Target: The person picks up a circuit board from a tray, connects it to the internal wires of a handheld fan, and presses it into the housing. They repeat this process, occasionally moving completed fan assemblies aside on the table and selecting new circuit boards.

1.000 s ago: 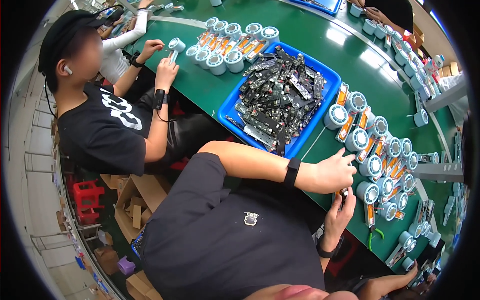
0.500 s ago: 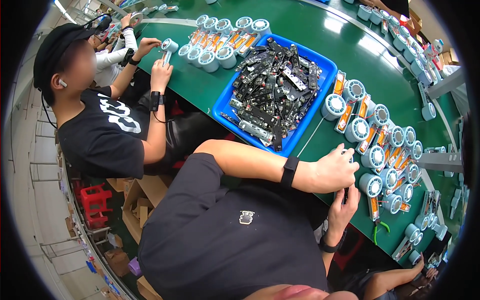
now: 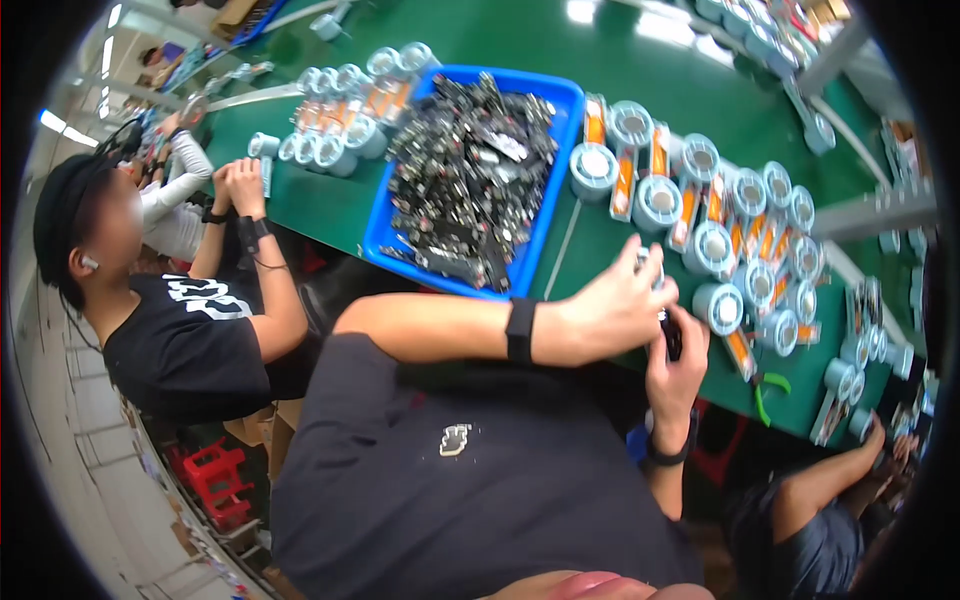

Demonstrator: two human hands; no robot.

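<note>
Centrally: dark piece (image 3: 672,335), quantity one, located between the two hands, slightly blurred and mostly covered by fingers; its long axis, so far as visible, runs from the right palm outward to the left fingertips, away from the body; which end is its front cannot be told. Right hand (image 3: 678,365), one: thumb and fingers clamped on the dark piece. Left hand (image 3: 608,308), one: fingers bent, slightly spread, over the far end; whether they grip cannot be told. Black wristbands (image 3: 520,330), two, one behind each hand's fingers. Light-blue fan housings (image 3: 708,247), thirteen round heads counted in the main group, beyond and right of the left fingertips, orange strips (image 3: 623,183) between them. Green-handled pliers (image 3: 770,385), one, right of the right fingers, near the table edge. Blue tray (image 3: 568,120), one, left of and beyond the left fingers, heaped with black circuit boards (image 3: 470,180), too many to count. Second group of light-blue housings (image 3: 330,152), nine heads, farther left past the tray. Green table (image 3: 470,40), one, beneath these. Co-worker's hands (image 3: 240,187), two, close together, well left of the fingers.
</note>
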